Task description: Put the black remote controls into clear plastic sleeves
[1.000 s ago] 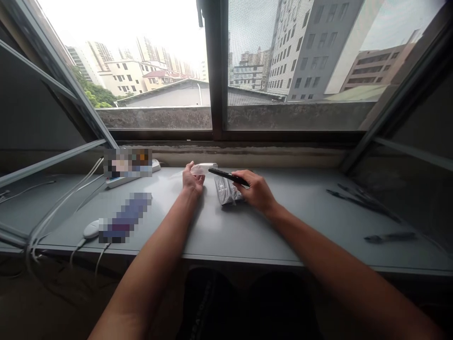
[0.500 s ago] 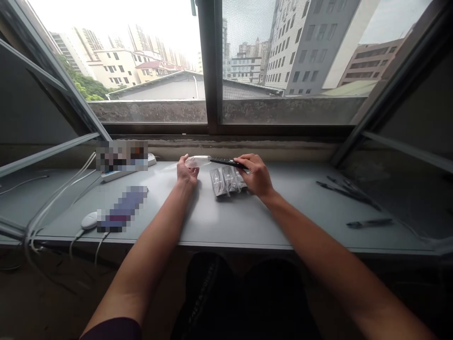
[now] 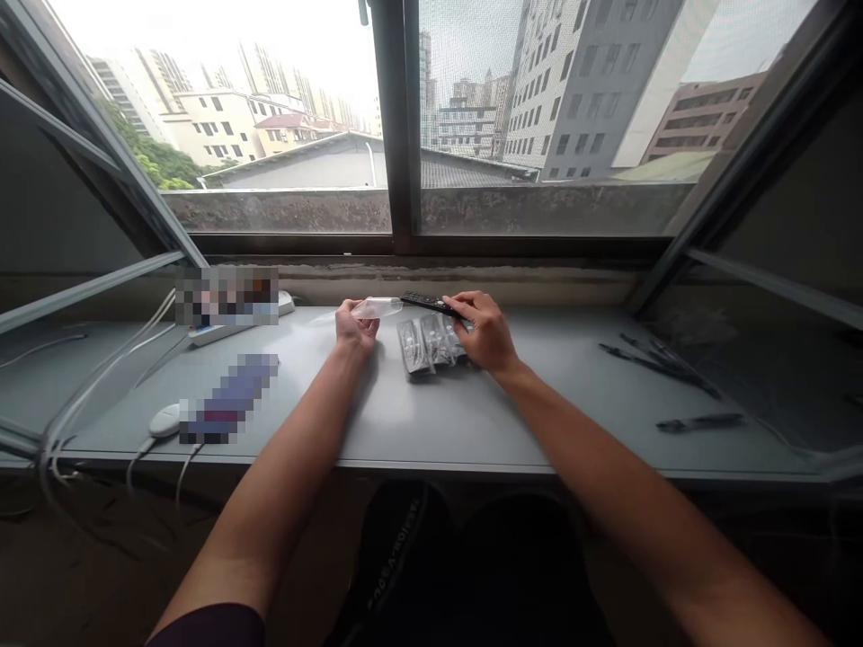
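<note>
My left hand point(image 3: 355, 325) is closed around a clear plastic sleeve point(image 3: 378, 308), whose mouth faces right. In my right hand point(image 3: 486, 331) is a black remote control point(image 3: 429, 303), gripped at its right end and tilted slightly. The remote's left tip is right beside the sleeve's mouth; I cannot tell whether the two touch. Below them on the tabletop lie several plastic-wrapped remote controls point(image 3: 415, 348) side by side, their right part hidden behind my right hand.
At the left are a white power strip point(image 3: 222, 331), a blurred-out blue item point(image 3: 233, 395), a round white charger point(image 3: 165, 420) and white cables point(image 3: 87, 395). Black cables point(image 3: 664, 370) and a black strap-like piece point(image 3: 699, 422) lie at the right. The window wall bounds the grey table point(image 3: 438, 440).
The remote's left end has separated slightly from the sleeve's mouth and its keys now face me more. The wrapped remotes stay in place. My view has shifted a little.
</note>
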A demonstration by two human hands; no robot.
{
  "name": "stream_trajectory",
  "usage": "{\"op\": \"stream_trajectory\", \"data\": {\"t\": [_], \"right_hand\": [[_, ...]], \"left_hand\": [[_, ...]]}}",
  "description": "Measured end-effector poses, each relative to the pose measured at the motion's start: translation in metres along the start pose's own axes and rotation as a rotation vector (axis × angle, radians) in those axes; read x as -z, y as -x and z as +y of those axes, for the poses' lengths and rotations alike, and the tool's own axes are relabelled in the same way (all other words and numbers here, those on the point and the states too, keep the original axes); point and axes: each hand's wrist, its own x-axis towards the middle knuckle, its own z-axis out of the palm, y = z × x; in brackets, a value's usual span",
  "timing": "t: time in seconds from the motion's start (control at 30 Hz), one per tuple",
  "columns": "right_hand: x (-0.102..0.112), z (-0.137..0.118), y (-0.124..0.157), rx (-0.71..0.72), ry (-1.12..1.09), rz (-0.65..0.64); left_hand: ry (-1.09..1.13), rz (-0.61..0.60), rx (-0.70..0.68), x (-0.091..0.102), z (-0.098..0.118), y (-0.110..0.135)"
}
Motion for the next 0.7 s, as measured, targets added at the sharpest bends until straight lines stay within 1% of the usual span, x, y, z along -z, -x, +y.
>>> {"op": "stream_trajectory", "data": {"t": [0.13,0.27,0.47,0.57,0.7], "right_hand": [[-0.001,-0.005,0.0,0.016,-0.05,-0.038],[-0.001,-0.005,0.0,0.037,-0.097,-0.051],[-0.002,-0.003,0.001,0.017,-0.108,-0.062],[-0.003,-0.002,0.002,0.028,-0.105,-0.071],[-0.005,-0.002,0.003,0.063,-0.122,-0.074]], "left_hand": [[-0.007,0.004,0.019,0.0,0.0,0.002],[0.002,-0.003,0.017,-0.001,0.0,0.005],[0.005,-0.03,0.027,-0.002,0.002,0.008],[-0.06,-0.077,0.008,-0.004,0.0,0.01],[-0.214,-0.107,-0.067,-0.008,-0.009,0.017]]}}
